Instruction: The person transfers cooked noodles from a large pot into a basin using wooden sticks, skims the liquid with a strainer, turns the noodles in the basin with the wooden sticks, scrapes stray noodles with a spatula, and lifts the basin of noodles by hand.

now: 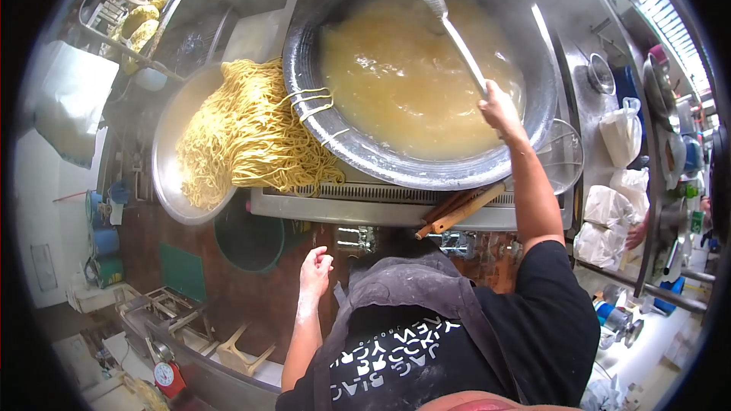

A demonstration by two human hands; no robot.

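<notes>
My right hand [500, 112] is closed on the handle of a long metal ladle [462, 47], whose slotted head is over the far part of a big dark wok [457, 175]. Cloudy yellowish liquid [415, 84] fills the wok and steams. My left hand [316, 270] is in the air below the stove edge, fingers curled together; whether anything small is in them is hidden. A heap of yellow noodles [255, 129] lies left of the wok, partly in a wide metal bowl [164, 164]. A few strands hang over the wok's rim.
Wooden handles [468, 209] and a round wire strainer [560, 156] are at the wok's near right. White plastic bags [609, 213] stand on the right counter, near another person's hand [636, 234]. A green bin [247, 240] is below the bowl; a stool [244, 350] stands lower left.
</notes>
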